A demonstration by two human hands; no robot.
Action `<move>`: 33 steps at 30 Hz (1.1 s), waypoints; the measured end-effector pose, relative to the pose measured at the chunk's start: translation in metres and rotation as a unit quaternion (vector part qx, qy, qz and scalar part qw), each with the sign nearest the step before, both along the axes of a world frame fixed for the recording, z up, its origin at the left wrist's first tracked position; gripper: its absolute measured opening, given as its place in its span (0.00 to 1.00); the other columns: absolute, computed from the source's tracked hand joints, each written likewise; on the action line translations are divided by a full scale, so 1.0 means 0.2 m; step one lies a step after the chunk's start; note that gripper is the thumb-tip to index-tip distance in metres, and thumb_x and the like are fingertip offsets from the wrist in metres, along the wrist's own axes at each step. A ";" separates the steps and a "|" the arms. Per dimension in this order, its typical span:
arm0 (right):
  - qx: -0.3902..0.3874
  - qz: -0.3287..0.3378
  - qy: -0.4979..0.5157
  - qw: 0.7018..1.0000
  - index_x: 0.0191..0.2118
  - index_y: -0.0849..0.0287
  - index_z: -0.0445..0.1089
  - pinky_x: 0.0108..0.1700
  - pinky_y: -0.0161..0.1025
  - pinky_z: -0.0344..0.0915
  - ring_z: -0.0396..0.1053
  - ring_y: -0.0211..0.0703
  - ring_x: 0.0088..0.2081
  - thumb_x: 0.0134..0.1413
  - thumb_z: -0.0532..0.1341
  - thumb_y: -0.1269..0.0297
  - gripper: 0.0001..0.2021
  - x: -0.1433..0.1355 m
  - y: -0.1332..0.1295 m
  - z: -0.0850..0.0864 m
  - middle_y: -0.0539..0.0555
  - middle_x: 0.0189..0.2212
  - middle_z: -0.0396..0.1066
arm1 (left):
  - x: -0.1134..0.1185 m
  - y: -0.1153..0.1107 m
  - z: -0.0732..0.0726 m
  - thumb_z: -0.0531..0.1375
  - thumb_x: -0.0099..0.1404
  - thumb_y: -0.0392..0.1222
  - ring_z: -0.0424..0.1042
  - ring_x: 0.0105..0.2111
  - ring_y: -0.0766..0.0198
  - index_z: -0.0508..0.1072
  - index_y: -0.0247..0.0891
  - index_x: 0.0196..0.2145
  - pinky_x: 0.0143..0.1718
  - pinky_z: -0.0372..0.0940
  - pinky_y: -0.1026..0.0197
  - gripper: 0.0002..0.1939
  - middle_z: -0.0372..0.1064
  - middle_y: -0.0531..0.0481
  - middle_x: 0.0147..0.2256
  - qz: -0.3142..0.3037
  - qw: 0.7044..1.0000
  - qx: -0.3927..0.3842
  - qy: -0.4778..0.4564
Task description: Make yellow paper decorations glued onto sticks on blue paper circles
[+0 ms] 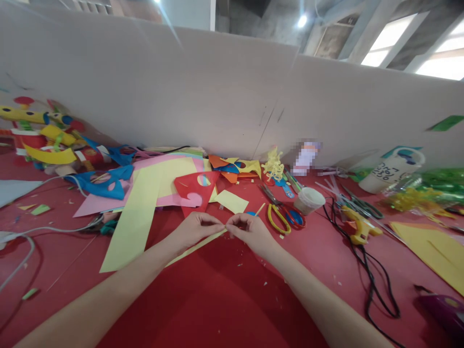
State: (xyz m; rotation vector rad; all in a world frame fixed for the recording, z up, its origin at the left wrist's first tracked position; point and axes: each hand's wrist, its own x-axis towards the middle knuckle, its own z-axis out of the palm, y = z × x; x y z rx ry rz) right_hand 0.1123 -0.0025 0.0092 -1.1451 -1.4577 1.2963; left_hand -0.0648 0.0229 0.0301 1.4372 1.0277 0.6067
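Observation:
My left hand point(197, 231) and my right hand point(251, 233) meet at their fingertips above the red table. Both are closed in a pinch on a narrow pale yellow paper strip point(197, 248), whose long end trails down to the left. A thin yellow stick point(260, 209) shows just behind my right hand. Beyond my left hand lies a red paper mask point(197, 191). Scissors with yellow and red handles point(278, 220) rest to the right of my right hand.
Yellow paper sheets point(134, 227) and a blue mask point(99, 183) lie left. Right are a white cup point(309, 199), a yellow glue gun point(358, 226) with a black cord, and a white container point(384, 169). A pale partition point(181, 96) stands behind the table.

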 end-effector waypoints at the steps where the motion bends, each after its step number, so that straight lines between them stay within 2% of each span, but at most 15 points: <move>1: -0.003 0.005 -0.002 1.000 0.28 0.60 0.66 0.30 0.35 0.62 0.63 0.35 0.24 0.46 0.60 0.62 0.06 0.00 0.00 0.00 0.47 0.21 0.64 | 0.00 0.00 0.00 0.64 0.51 0.44 0.70 0.31 0.62 0.77 0.37 0.27 0.36 0.61 0.61 0.08 0.74 0.50 0.29 -0.004 1.000 0.004 0.004; 5: 0.000 0.023 -0.025 0.999 0.28 0.59 0.65 0.30 0.35 0.62 0.63 0.35 0.24 0.48 0.59 0.63 0.06 0.00 0.00 -0.01 0.47 0.20 0.63 | 0.00 0.00 0.00 0.63 0.52 0.44 0.68 0.32 0.63 0.76 0.37 0.27 0.36 0.60 0.61 0.08 0.73 0.50 0.28 -0.014 1.000 0.006 0.003; 8: 0.032 0.011 -0.038 0.999 0.32 0.59 0.67 0.32 0.37 0.64 0.65 0.37 0.26 0.51 0.56 0.63 0.06 0.00 -0.01 -0.01 0.49 0.23 0.66 | 0.01 0.00 0.00 0.63 0.51 0.42 0.67 0.29 0.65 0.75 0.36 0.26 0.35 0.59 0.62 0.07 0.71 0.52 0.26 0.008 0.999 -0.028 -0.015; 11: 0.152 -0.031 -0.067 0.986 0.40 0.57 0.66 0.37 0.38 0.66 0.66 0.39 0.33 0.52 0.55 0.67 0.08 0.00 -0.02 -0.01 0.52 0.31 0.66 | 0.02 0.00 -0.01 0.65 0.48 0.41 0.66 0.27 0.68 0.75 0.36 0.24 0.34 0.60 0.63 0.06 0.69 0.54 0.24 0.066 0.989 -0.104 -0.080; 14: 0.281 -0.045 -0.139 0.948 0.41 0.55 0.67 0.40 0.38 0.65 0.65 0.39 0.37 0.50 0.58 0.71 0.10 0.00 -0.04 0.00 0.53 0.36 0.62 | 0.03 -0.01 -0.01 0.66 0.47 0.41 0.66 0.27 0.70 0.75 0.36 0.23 0.35 0.61 0.65 0.06 0.68 0.54 0.23 0.098 0.975 -0.138 -0.148; 18: 0.343 -0.049 -0.189 0.919 0.39 0.53 0.69 0.41 0.38 0.65 0.64 0.40 0.38 0.52 0.58 0.71 0.08 0.01 -0.05 0.01 0.53 0.35 0.61 | 0.03 -0.03 0.00 0.67 0.47 0.42 0.67 0.29 0.69 0.75 0.36 0.23 0.37 0.61 0.65 0.06 0.70 0.53 0.25 0.096 0.971 -0.136 -0.170; 22: 0.320 -0.052 -0.135 0.936 0.35 0.54 0.69 0.38 0.37 0.66 0.65 0.38 0.35 0.52 0.58 0.71 0.05 0.00 -0.06 0.03 0.52 0.33 0.62 | 0.04 -0.04 0.01 0.67 0.48 0.42 0.67 0.30 0.68 0.76 0.37 0.24 0.37 0.61 0.65 0.06 0.71 0.53 0.26 0.090 0.976 -0.116 -0.159; 26: 0.231 -0.065 -0.042 0.970 0.32 0.56 0.68 0.35 0.36 0.67 0.65 0.37 0.32 0.50 0.59 0.70 0.03 -0.02 -0.05 0.02 0.51 0.32 0.62 | 0.05 -0.04 0.00 0.65 0.49 0.42 0.67 0.29 0.68 0.76 0.38 0.25 0.35 0.61 0.64 0.05 0.71 0.53 0.25 0.086 0.983 -0.068 -0.145; 29: 0.168 -0.079 0.017 0.982 0.30 0.56 0.66 0.34 0.35 0.66 0.65 0.38 0.34 0.48 0.60 0.68 0.02 -0.03 -0.04 0.00 0.51 0.32 0.63 | 0.04 -0.03 -0.02 0.65 0.50 0.42 0.67 0.28 0.67 0.76 0.38 0.25 0.35 0.61 0.63 0.05 0.70 0.53 0.24 0.079 0.986 -0.037 -0.141; 33: 0.064 -0.065 0.091 0.992 0.29 0.57 0.65 0.33 0.35 0.64 0.65 0.37 0.31 0.45 0.63 0.62 0.07 -0.05 -0.03 0.00 0.49 0.28 0.65 | 0.04 -0.04 -0.02 0.63 0.52 0.42 0.66 0.27 0.67 0.75 0.38 0.26 0.34 0.61 0.63 0.06 0.70 0.53 0.24 0.065 0.989 -0.019 -0.132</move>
